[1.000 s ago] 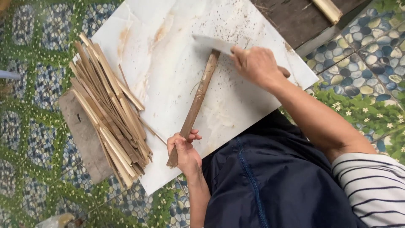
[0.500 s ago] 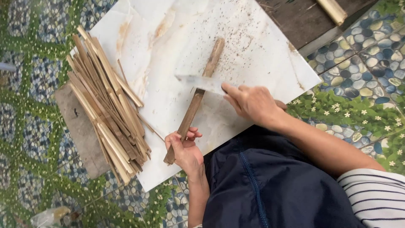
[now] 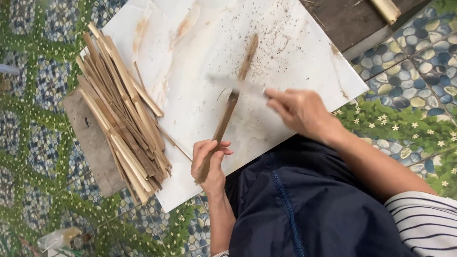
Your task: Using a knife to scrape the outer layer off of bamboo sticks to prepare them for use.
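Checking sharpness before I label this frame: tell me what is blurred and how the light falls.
Head view: the knife blade and right hand are smeared by motion; the left hand, the bamboo strip and the bundle of strips are sharp; light is soft and even, shadows faint, no glare on the white board.

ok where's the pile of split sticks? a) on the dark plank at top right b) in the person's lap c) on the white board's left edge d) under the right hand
c, the sticks lie heaped along the left edge of the white board, apart from both hands.
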